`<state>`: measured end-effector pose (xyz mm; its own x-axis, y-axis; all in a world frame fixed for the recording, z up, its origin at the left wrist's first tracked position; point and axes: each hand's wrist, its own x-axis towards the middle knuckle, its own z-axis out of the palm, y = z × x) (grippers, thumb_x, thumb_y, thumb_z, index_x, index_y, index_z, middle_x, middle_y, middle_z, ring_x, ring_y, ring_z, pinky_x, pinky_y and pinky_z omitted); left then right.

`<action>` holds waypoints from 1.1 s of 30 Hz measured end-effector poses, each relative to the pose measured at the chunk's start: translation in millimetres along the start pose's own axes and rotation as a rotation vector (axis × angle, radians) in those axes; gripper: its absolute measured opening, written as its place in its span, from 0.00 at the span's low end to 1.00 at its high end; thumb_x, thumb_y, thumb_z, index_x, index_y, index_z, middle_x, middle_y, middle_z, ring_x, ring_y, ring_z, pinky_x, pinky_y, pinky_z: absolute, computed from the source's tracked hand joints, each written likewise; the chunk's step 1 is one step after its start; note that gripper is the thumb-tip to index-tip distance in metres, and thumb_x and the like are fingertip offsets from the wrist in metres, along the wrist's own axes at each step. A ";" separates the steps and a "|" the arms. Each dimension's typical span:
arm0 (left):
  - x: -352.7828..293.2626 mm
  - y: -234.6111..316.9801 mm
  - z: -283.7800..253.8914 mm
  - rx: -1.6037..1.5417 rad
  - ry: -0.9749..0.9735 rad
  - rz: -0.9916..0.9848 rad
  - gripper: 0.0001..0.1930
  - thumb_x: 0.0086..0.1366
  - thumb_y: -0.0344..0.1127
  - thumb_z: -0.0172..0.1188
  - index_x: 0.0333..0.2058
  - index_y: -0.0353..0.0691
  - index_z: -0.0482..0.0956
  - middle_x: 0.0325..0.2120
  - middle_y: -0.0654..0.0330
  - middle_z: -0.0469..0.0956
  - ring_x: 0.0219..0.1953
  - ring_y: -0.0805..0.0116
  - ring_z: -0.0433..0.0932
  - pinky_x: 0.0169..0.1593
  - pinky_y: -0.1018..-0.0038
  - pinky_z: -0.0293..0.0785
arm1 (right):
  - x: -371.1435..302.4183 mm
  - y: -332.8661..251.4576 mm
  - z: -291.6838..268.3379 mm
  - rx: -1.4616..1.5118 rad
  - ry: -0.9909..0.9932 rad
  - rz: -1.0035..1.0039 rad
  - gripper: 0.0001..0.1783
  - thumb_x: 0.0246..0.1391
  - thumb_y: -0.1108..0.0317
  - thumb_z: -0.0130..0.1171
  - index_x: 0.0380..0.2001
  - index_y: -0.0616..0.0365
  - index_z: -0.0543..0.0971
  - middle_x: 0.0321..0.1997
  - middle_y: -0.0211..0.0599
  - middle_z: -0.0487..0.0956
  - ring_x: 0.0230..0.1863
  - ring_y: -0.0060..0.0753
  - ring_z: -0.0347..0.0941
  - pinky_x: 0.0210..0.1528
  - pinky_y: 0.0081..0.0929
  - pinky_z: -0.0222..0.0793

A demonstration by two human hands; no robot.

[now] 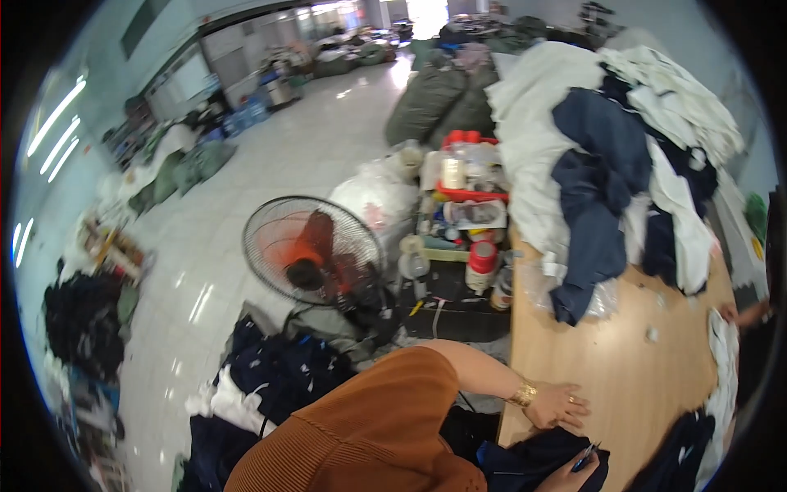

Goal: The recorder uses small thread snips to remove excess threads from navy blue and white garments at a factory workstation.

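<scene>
My left hand (557,405), with a gold bracelet at its wrist, lies flat on the bare wood of the table (623,369), fingers stretched out. Just beyond its fingertips, toward the lower edge, is a dark navy garment (525,461) bunched at the table's near end. Over that cloth my right hand (567,477) is closed around small thread snips (585,457) with blue on them. Part of this hand is cut off by the picture's lower edge. My brown ribbed sleeve (385,394) crosses the lower middle.
White and navy garments (602,189) are heaped on the table's far end. Another person's hand (728,313) touches white cloth at the right edge. A standing fan (307,250), a red basket of bottles (467,193) and dark clothes (283,365) lie left of the table.
</scene>
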<state>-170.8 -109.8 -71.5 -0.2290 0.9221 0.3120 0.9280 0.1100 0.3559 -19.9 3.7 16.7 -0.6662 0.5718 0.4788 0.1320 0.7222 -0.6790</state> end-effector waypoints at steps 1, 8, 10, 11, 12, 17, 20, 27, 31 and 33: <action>0.5 0.5 0.4 -0.008 0.002 0.045 0.33 0.50 0.43 0.54 0.58 0.49 0.62 0.62 0.54 0.53 0.65 0.56 0.48 0.63 0.48 0.41 | 0.2 2.6 2.8 -0.112 0.026 -0.046 0.10 0.54 0.63 0.58 0.31 0.60 0.78 0.28 0.40 0.78 0.28 0.36 0.75 0.31 0.26 0.70; -4.3 3.2 1.6 -0.023 0.124 0.048 0.27 0.56 0.47 0.50 0.56 0.49 0.65 0.60 0.53 0.57 0.63 0.54 0.53 0.62 0.47 0.44 | 18.9 43.0 7.6 -0.077 0.033 -0.144 0.11 0.54 0.61 0.57 0.33 0.59 0.77 0.28 0.41 0.78 0.27 0.38 0.75 0.30 0.28 0.71; -3.0 4.1 0.7 -0.009 0.126 0.058 0.26 0.58 0.48 0.49 0.54 0.46 0.66 0.59 0.51 0.58 0.62 0.53 0.55 0.61 0.46 0.47 | 27.4 46.2 7.7 -0.049 0.021 -0.144 0.12 0.55 0.61 0.57 0.33 0.59 0.77 0.28 0.41 0.78 0.27 0.39 0.75 0.31 0.28 0.71; -2.9 3.7 1.4 -0.006 0.126 0.049 0.26 0.58 0.48 0.49 0.54 0.46 0.66 0.59 0.51 0.58 0.62 0.53 0.55 0.61 0.46 0.47 | 30.8 48.4 8.5 -0.012 0.025 -0.131 0.12 0.55 0.61 0.57 0.33 0.59 0.77 0.28 0.42 0.78 0.28 0.39 0.75 0.31 0.29 0.71; -2.8 3.6 2.4 0.015 0.121 0.055 0.26 0.58 0.49 0.49 0.53 0.43 0.67 0.59 0.51 0.59 0.62 0.52 0.56 0.60 0.46 0.48 | 33.8 50.4 9.0 0.024 0.031 -0.119 0.12 0.55 0.60 0.57 0.33 0.59 0.77 0.28 0.42 0.77 0.28 0.39 0.74 0.31 0.29 0.70; -4.9 2.1 5.5 0.029 0.129 0.074 0.27 0.57 0.49 0.49 0.51 0.38 0.67 0.58 0.50 0.59 0.61 0.51 0.56 0.60 0.44 0.48 | 42.8 56.5 13.9 0.034 0.028 -0.122 0.11 0.55 0.61 0.56 0.33 0.58 0.77 0.27 0.42 0.77 0.27 0.40 0.74 0.31 0.29 0.70; -6.4 0.7 4.5 0.034 0.147 0.075 0.28 0.57 0.50 0.50 0.51 0.36 0.67 0.58 0.49 0.59 0.61 0.51 0.56 0.59 0.44 0.48 | 47.8 59.8 18.6 0.055 0.027 -0.150 0.11 0.55 0.61 0.56 0.33 0.58 0.77 0.27 0.42 0.77 0.26 0.40 0.74 0.30 0.29 0.70; -3.1 -2.8 7.8 0.044 0.174 0.089 0.30 0.55 0.51 0.52 0.52 0.35 0.65 0.57 0.49 0.60 0.61 0.50 0.56 0.59 0.43 0.48 | 53.1 66.6 20.4 0.088 0.027 -0.165 0.11 0.55 0.62 0.56 0.33 0.59 0.77 0.26 0.42 0.76 0.26 0.38 0.73 0.30 0.29 0.69; 11.8 -2.9 20.4 0.006 0.145 0.135 0.32 0.54 0.52 0.52 0.53 0.36 0.65 0.58 0.50 0.58 0.62 0.52 0.54 0.60 0.43 0.46 | 50.3 61.6 8.4 0.034 0.046 -0.097 0.10 0.54 0.63 0.58 0.32 0.60 0.77 0.27 0.41 0.77 0.26 0.37 0.73 0.31 0.28 0.69; 8.8 -4.4 21.9 -0.044 0.108 0.091 0.31 0.55 0.51 0.52 0.53 0.36 0.64 0.60 0.50 0.54 0.64 0.54 0.51 0.61 0.45 0.45 | 49.8 63.2 13.5 0.094 0.081 -0.075 0.09 0.50 0.66 0.61 0.30 0.61 0.76 0.26 0.40 0.76 0.25 0.34 0.72 0.31 0.27 0.69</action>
<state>-170.5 -94.1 -89.7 -0.1771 0.8819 0.4370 0.9331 0.0092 0.3596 -54.6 72.6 -9.9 -0.6100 0.5494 0.5710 0.0116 0.7267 -0.6868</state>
